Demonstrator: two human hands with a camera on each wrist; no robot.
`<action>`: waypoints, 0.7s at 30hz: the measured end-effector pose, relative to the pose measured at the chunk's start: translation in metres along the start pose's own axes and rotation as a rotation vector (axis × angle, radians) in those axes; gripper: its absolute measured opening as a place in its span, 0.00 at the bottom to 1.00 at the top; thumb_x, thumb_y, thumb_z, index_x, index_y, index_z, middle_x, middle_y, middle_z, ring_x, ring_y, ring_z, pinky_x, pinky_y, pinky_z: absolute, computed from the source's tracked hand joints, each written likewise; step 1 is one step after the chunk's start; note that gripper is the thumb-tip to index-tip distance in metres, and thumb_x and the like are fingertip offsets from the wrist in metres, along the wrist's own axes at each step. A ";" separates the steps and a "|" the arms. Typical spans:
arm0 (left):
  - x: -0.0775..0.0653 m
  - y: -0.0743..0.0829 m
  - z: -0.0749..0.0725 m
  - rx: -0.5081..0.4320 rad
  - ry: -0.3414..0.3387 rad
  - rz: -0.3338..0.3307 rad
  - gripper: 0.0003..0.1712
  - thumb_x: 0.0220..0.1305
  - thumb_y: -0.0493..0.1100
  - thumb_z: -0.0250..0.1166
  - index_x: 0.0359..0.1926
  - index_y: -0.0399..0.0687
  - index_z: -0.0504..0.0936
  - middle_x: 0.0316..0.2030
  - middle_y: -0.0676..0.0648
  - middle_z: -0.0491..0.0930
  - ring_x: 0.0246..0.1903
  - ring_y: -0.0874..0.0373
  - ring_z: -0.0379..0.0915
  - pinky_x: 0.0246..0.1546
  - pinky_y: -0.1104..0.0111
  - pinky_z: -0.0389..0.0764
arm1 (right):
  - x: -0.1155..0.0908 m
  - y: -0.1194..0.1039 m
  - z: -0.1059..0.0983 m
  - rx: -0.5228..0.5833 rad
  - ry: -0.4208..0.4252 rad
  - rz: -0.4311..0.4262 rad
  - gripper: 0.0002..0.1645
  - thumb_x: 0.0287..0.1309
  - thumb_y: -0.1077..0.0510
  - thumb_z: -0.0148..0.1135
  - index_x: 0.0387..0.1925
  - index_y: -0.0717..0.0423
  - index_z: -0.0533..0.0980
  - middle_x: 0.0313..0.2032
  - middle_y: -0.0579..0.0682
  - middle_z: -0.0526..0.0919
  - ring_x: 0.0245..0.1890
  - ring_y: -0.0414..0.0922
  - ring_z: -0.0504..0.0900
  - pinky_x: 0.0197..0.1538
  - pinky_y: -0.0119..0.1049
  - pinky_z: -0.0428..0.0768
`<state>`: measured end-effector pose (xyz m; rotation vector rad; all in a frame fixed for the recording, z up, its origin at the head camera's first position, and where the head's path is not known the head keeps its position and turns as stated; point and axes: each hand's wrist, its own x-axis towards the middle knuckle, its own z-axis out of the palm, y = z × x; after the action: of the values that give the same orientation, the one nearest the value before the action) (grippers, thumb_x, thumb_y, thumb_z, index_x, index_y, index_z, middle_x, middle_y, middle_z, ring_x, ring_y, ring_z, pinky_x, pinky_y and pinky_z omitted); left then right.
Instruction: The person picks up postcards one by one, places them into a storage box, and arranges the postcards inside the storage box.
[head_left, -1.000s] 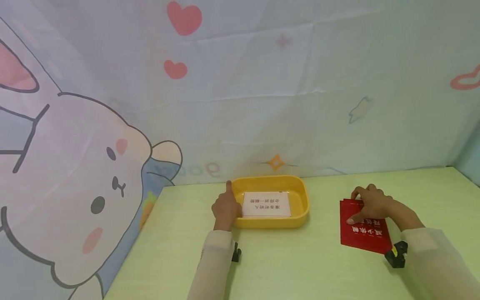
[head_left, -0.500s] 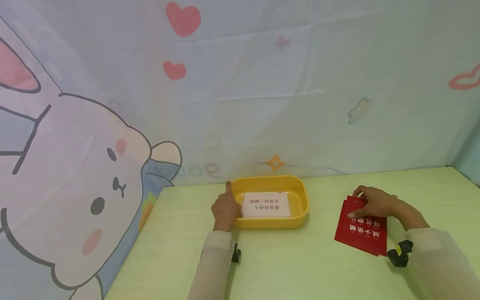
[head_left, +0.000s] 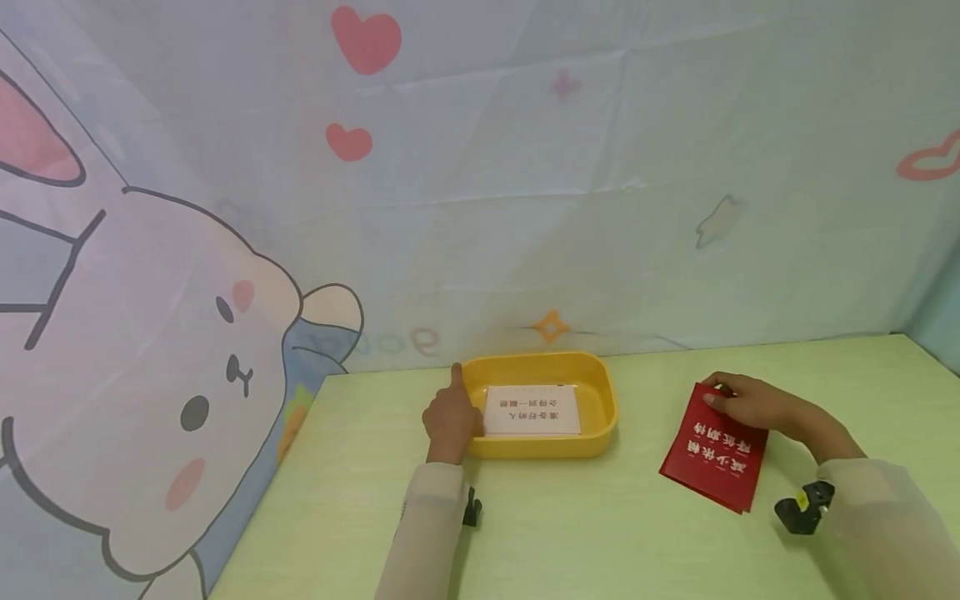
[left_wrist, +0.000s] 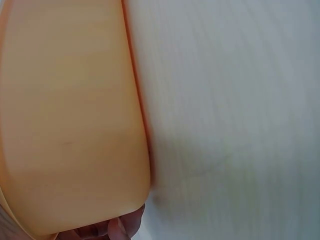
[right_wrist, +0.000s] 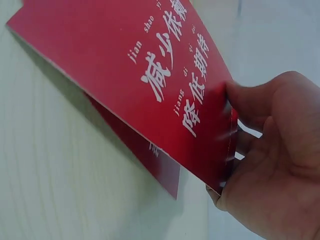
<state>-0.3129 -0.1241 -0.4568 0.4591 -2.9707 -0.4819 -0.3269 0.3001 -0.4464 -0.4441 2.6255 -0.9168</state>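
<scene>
A yellow plastic tray (head_left: pixel 540 448) sits near the back of the table, with white cards (head_left: pixel 532 410) printed in dark characters lying inside. At its left end my left hand (head_left: pixel 452 421) holds the rim, thumb inside and index finger stretched along the edge. In the left wrist view, curled fingers (left_wrist: pixel 117 227) show against the tray's end wall. My right hand (head_left: pixel 765 408) pinches a red card (head_left: pixel 712 458) with white characters by its far edge, thumb on top. Under it, the right wrist view shows another red card (right_wrist: pixel 165 180), fanned slightly apart at the near corner.
The pale green table (head_left: pixel 585 533) meets a printed cloth backdrop (head_left: pixel 525 208) with hearts and a rabbit behind the tray. A black wrist camera (head_left: pixel 804 508) hangs beside the right sleeve.
The right hand has moved from over the red cards to their far edge, uncovering more of the printing. The cards have tilted and shifted slightly left. The left hand and tray stay put.
</scene>
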 end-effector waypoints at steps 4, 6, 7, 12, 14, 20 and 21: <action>0.000 0.000 -0.001 -0.002 -0.009 -0.004 0.55 0.51 0.39 0.71 0.77 0.57 0.52 0.39 0.37 0.83 0.24 0.49 0.73 0.27 0.57 0.77 | -0.002 -0.004 -0.002 0.119 -0.019 0.004 0.30 0.76 0.54 0.40 0.67 0.71 0.55 0.57 0.74 0.66 0.49 0.58 0.71 0.44 0.42 0.77; 0.000 0.000 -0.001 -0.004 -0.013 -0.004 0.55 0.51 0.39 0.71 0.77 0.57 0.52 0.39 0.37 0.82 0.24 0.49 0.73 0.26 0.57 0.77 | -0.002 -0.007 -0.003 0.195 -0.022 -0.004 0.29 0.76 0.55 0.38 0.69 0.68 0.53 0.56 0.71 0.66 0.48 0.55 0.71 0.42 0.40 0.78; 0.001 0.000 -0.001 -0.003 -0.014 -0.004 0.55 0.51 0.39 0.71 0.77 0.57 0.52 0.39 0.37 0.82 0.24 0.49 0.73 0.26 0.57 0.77 | -0.001 -0.008 -0.003 0.231 -0.022 -0.015 0.28 0.76 0.56 0.38 0.70 0.67 0.53 0.56 0.70 0.66 0.48 0.54 0.72 0.42 0.40 0.79; 0.002 0.000 0.000 -0.003 -0.026 -0.012 0.55 0.51 0.38 0.70 0.77 0.58 0.51 0.38 0.37 0.83 0.24 0.49 0.73 0.26 0.57 0.76 | 0.004 -0.011 -0.003 0.355 -0.029 -0.073 0.29 0.75 0.58 0.41 0.73 0.57 0.53 0.59 0.67 0.67 0.47 0.51 0.75 0.42 0.42 0.82; 0.002 0.000 -0.001 -0.006 -0.034 -0.017 0.56 0.51 0.38 0.71 0.77 0.58 0.51 0.37 0.37 0.83 0.24 0.49 0.74 0.26 0.57 0.76 | 0.005 -0.013 -0.002 0.385 -0.029 -0.079 0.29 0.75 0.57 0.42 0.74 0.54 0.53 0.59 0.66 0.67 0.47 0.51 0.76 0.43 0.42 0.82; 0.001 0.001 -0.001 -0.016 -0.048 -0.020 0.59 0.47 0.38 0.74 0.77 0.58 0.51 0.39 0.37 0.82 0.25 0.48 0.74 0.27 0.57 0.76 | 0.008 -0.018 -0.001 0.439 -0.013 -0.059 0.29 0.76 0.54 0.43 0.74 0.50 0.53 0.57 0.63 0.70 0.46 0.50 0.78 0.44 0.44 0.83; 0.001 0.001 0.000 -0.017 -0.048 -0.017 0.59 0.47 0.38 0.74 0.77 0.58 0.51 0.39 0.37 0.82 0.25 0.48 0.74 0.27 0.57 0.76 | 0.009 -0.019 0.000 0.448 -0.009 -0.057 0.29 0.76 0.54 0.43 0.74 0.51 0.53 0.57 0.63 0.70 0.46 0.50 0.78 0.44 0.43 0.83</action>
<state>-0.3138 -0.1240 -0.4561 0.4775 -3.0089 -0.5266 -0.3313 0.2826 -0.4359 -0.4023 2.3082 -1.4665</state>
